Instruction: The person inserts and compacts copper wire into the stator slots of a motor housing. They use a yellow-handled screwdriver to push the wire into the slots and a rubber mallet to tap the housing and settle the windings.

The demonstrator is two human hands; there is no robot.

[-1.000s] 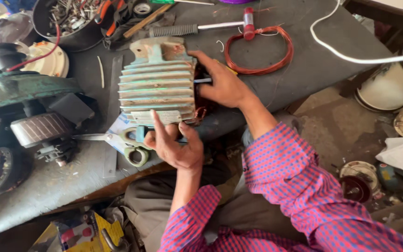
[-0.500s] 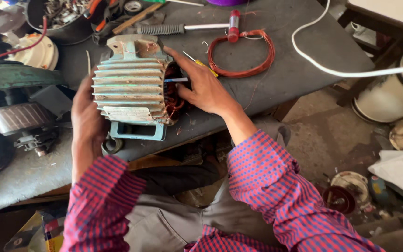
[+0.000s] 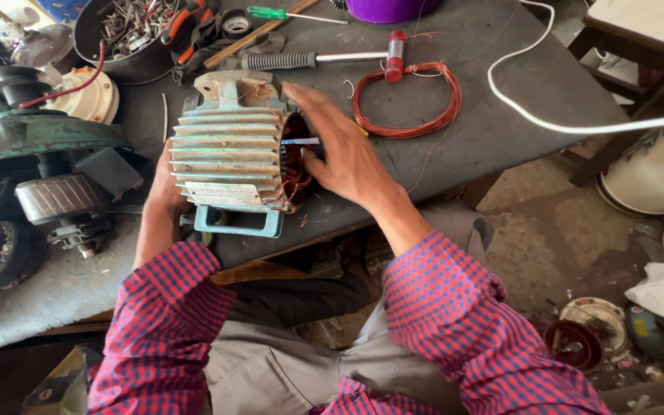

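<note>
A pale green finned motor housing [image 3: 228, 146] lies on its side on the grey workbench [image 3: 501, 92], its open end with copper windings facing right. My left hand [image 3: 164, 188] is against the housing's left end, mostly hidden behind it. My right hand [image 3: 343, 150] rests flat against the open right end, fingers spread over the windings, with a thin blue-white strip under the fingers. A loop of copper wire [image 3: 409, 100] lies just right of my right hand.
A hammer with a ribbed grip [image 3: 309, 58], a green screwdriver [image 3: 270, 13], a bowl of metal scraps and pliers [image 3: 136, 27] and a purple tub [image 3: 390, 8] lie at the back. Motor parts [image 3: 55, 200] crowd the left. A white cable [image 3: 547, 115] crosses the right.
My left hand went from the housing's near edge around to its left end. The housing shifted slightly left in view; my right hand stays on the open end.
</note>
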